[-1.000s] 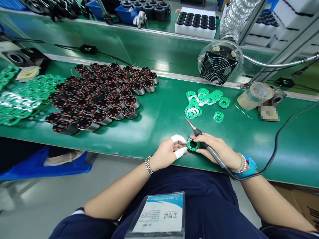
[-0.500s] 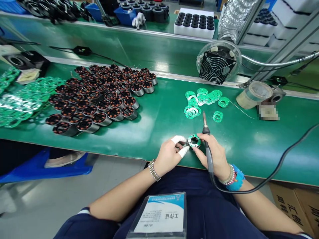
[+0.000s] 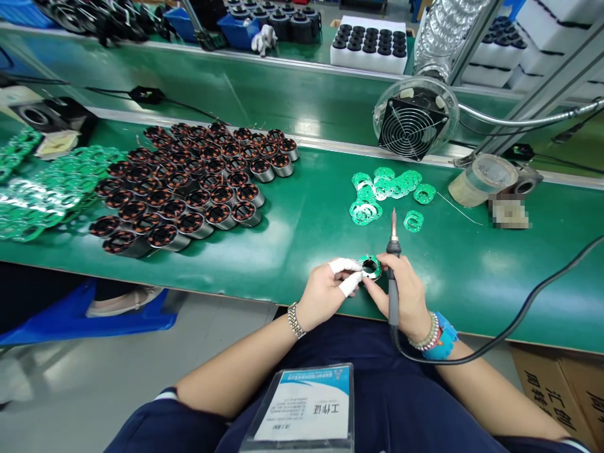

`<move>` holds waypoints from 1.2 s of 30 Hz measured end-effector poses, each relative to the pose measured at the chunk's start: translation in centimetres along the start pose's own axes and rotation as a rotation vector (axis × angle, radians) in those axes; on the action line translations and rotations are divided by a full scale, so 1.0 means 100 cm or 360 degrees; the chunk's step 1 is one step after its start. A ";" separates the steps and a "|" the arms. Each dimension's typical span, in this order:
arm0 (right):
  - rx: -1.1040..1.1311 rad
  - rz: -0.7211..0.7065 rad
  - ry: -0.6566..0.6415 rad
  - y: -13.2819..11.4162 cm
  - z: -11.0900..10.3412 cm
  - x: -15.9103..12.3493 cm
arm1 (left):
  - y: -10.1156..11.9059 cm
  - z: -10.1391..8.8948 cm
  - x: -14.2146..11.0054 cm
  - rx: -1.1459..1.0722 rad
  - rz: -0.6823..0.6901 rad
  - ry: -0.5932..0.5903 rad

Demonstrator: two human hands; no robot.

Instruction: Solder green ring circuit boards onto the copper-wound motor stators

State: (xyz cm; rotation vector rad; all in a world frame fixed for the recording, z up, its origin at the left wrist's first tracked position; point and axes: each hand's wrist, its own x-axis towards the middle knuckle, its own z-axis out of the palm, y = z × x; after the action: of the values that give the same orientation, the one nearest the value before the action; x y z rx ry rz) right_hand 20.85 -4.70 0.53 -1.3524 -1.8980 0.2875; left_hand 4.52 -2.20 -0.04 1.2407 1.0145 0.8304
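Near the table's front edge, a green ring-shaped circuit board (image 3: 372, 267) is held between both hands, on what looks like a motor stator mostly hidden beneath it. My left hand (image 3: 328, 290), with white finger covers on its thumb and forefinger, pinches at the board's left rim. Whether a fine wire lies between those fingertips is too small to tell. My right hand (image 3: 406, 292) steadies the board's right side with thumb and forefinger. It also grips a soldering iron (image 3: 393, 277), whose tip points away from me, clear of the board.
Loose green circuit boards (image 3: 365, 211) lie beyond my hands. Many wound motor stators (image 3: 189, 179) stand at left, beside panels of boards (image 3: 61, 189). A fan (image 3: 410, 129) hangs at the back, left of a cloudy jar (image 3: 484, 179). The iron's black cord (image 3: 514, 336) trails right.
The soldering iron has swung from pointing left over the board to pointing away from me. The board has turned and shifted slightly right. My left thumb and forefinger have closed at its rim.
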 end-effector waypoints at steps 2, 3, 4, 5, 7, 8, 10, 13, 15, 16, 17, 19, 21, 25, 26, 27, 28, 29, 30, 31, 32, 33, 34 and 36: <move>0.0036 -0.0019 -0.0014 0.000 -0.002 0.002 | 0.002 0.000 0.003 -0.0018 0.0014 -0.0026; 0.0067 -0.0051 -0.0009 0.000 -0.003 0.003 | 0.002 0.000 0.005 0.0008 0.0035 -0.0036; 0.0100 -0.0094 0.0003 0.000 -0.005 0.005 | 0.003 0.000 0.006 0.0046 0.0058 -0.0045; 0.0134 -0.0140 0.0019 0.000 -0.006 0.007 | 0.004 -0.001 0.007 0.0084 0.0075 -0.0057; 0.0186 -0.0202 0.0036 0.000 -0.007 0.011 | 0.004 -0.002 0.007 0.0138 0.0098 -0.0074; 0.0198 -0.0217 0.0025 0.000 -0.007 0.012 | 0.004 -0.003 0.007 0.0154 0.0106 -0.0074; 0.0193 -0.0243 -0.0011 0.000 -0.005 0.014 | 0.005 -0.004 0.007 0.0155 0.0102 -0.0079; 0.0148 -0.0304 -0.0021 0.001 0.000 0.013 | 0.006 -0.004 0.007 0.0045 0.0002 -0.0111; 0.0142 -0.0341 -0.0047 0.001 0.002 0.013 | 0.006 -0.005 0.008 -0.0082 -0.0111 -0.0151; 0.0149 -0.0350 -0.0074 0.001 0.002 0.013 | 0.006 -0.005 0.008 -0.0141 -0.0158 -0.0169; 0.0160 -0.0342 -0.0097 0.000 0.001 0.013 | 0.006 -0.006 0.008 -0.0183 -0.0189 -0.0180; 0.0177 -0.0296 -0.0098 -0.002 -0.003 0.013 | 0.005 -0.007 0.008 -0.0211 -0.0208 -0.0184; 0.0193 -0.0227 -0.0036 -0.005 -0.013 0.012 | 0.004 -0.007 0.008 -0.0192 -0.0214 -0.0175; 0.0310 -0.0123 -0.0032 -0.008 -0.037 0.007 | 0.004 -0.008 0.008 -0.0184 -0.0232 -0.0160; 0.0343 -0.0125 -0.0057 -0.009 -0.043 0.005 | 0.004 -0.008 0.008 -0.0186 -0.0230 -0.0154; 0.0369 -0.0136 -0.0073 -0.010 -0.048 0.004 | 0.003 -0.008 0.008 -0.0184 -0.0229 -0.0151; 0.0390 -0.0151 -0.0080 -0.010 -0.052 0.003 | 0.003 -0.008 0.008 -0.0177 -0.0228 -0.0151; 0.0410 -0.0163 -0.0089 -0.011 -0.056 0.002 | 0.002 -0.009 0.008 -0.0170 -0.0224 -0.0151; 0.0432 -0.0166 -0.0103 -0.012 -0.058 0.001 | 0.002 -0.009 0.008 -0.0159 -0.0219 -0.0152; 0.0452 -0.0156 -0.0126 -0.013 -0.060 0.001 | 0.001 -0.009 0.007 -0.0148 -0.0212 -0.0152; 0.0470 -0.0141 -0.0155 -0.014 -0.061 0.001 | -0.001 -0.009 0.007 -0.0137 -0.0206 -0.0150; 0.0486 -0.0128 -0.0184 -0.015 -0.062 0.001 | -0.002 -0.009 0.007 -0.0129 -0.0201 -0.0150; 0.0496 -0.0120 -0.0207 -0.015 -0.062 0.001 | -0.003 -0.010 0.007 -0.0125 -0.0197 -0.0149; 0.0498 -0.0111 -0.0224 -0.016 -0.061 0.001 | -0.004 -0.010 0.008 -0.0118 -0.0190 -0.0150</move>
State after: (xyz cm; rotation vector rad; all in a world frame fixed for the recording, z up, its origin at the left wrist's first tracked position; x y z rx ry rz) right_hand 23.97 -6.74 5.65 -1.0780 -1.9146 0.6306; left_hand 3.87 -1.23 -0.61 1.1345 0.9638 0.7045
